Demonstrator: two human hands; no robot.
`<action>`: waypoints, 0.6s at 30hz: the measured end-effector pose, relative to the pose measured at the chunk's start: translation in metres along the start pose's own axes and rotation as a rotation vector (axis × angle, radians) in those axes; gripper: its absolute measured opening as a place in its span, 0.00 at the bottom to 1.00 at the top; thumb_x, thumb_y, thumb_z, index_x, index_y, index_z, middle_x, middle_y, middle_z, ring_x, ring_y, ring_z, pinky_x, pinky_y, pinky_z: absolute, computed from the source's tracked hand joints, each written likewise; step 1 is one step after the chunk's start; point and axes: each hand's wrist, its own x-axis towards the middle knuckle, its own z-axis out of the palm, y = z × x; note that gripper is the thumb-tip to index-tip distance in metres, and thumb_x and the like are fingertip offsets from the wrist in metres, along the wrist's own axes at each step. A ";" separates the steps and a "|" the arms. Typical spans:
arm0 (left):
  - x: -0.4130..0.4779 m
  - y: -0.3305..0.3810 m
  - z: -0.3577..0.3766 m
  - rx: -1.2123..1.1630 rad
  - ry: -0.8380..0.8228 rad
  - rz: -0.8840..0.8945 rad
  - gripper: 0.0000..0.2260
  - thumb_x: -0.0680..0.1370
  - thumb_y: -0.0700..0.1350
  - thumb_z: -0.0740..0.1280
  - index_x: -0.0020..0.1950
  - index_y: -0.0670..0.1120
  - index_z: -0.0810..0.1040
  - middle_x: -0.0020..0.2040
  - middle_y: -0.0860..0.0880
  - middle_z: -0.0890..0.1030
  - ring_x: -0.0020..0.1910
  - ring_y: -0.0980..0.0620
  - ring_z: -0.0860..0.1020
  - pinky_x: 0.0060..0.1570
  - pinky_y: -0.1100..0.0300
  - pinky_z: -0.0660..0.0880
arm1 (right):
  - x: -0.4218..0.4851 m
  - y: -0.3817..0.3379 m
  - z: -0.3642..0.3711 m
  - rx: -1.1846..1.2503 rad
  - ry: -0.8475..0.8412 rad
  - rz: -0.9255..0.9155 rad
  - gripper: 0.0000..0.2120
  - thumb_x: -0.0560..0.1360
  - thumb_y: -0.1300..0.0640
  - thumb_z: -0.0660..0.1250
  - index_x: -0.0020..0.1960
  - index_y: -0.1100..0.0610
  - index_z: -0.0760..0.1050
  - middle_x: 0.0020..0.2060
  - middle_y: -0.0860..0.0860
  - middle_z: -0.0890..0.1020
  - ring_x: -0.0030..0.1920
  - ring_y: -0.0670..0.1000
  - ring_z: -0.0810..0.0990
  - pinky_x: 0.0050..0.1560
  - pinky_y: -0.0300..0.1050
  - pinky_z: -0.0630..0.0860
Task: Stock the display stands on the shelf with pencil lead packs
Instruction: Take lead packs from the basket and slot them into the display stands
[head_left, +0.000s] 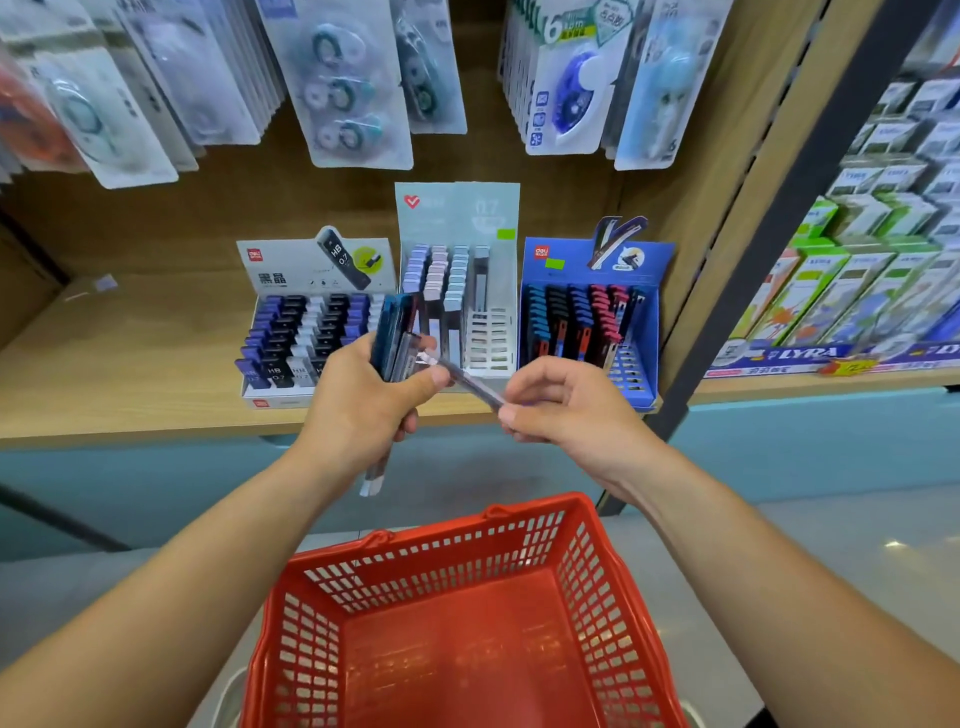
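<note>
Three display stands sit side by side on the wooden shelf (130, 405): a white stand (291, 322) at the left with dark and purple packs, a pale middle stand (460, 291) with pastel packs and bare slots at its right, and a blue stand (587, 317) with blue and red packs. My left hand (363, 395) grips a bundle of pencil lead packs (397, 338) upright in front of the stands. My right hand (566, 400) pinches one slim pack (472, 382) that lies tilted between both hands, its far end by my left thumb.
A red plastic basket (457, 623) stands on the floor below my arms; nothing shows inside it. Blister packs of correction tape (348, 88) hang above the stands. A neighbouring shelf at the right holds green and blue boxes (857, 291).
</note>
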 end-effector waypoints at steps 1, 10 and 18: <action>0.001 0.000 0.001 -0.017 -0.006 -0.007 0.07 0.78 0.41 0.73 0.55 0.46 0.79 0.29 0.54 0.79 0.24 0.54 0.71 0.23 0.61 0.70 | 0.001 0.001 0.001 -0.058 0.011 -0.006 0.10 0.71 0.70 0.75 0.45 0.58 0.77 0.37 0.52 0.82 0.33 0.52 0.80 0.33 0.42 0.76; 0.001 -0.006 0.002 0.010 -0.083 -0.007 0.05 0.78 0.41 0.73 0.52 0.47 0.79 0.27 0.49 0.74 0.23 0.53 0.70 0.25 0.61 0.69 | 0.002 0.006 0.028 -0.136 -0.059 -0.072 0.19 0.76 0.61 0.74 0.62 0.49 0.73 0.30 0.47 0.79 0.31 0.50 0.81 0.35 0.49 0.82; 0.011 -0.026 -0.025 -0.087 -0.092 -0.122 0.10 0.77 0.44 0.74 0.54 0.42 0.77 0.32 0.49 0.78 0.26 0.51 0.68 0.25 0.61 0.68 | 0.026 -0.009 0.024 -0.272 -0.065 -0.129 0.27 0.77 0.64 0.71 0.70 0.45 0.67 0.36 0.49 0.78 0.30 0.52 0.81 0.32 0.48 0.80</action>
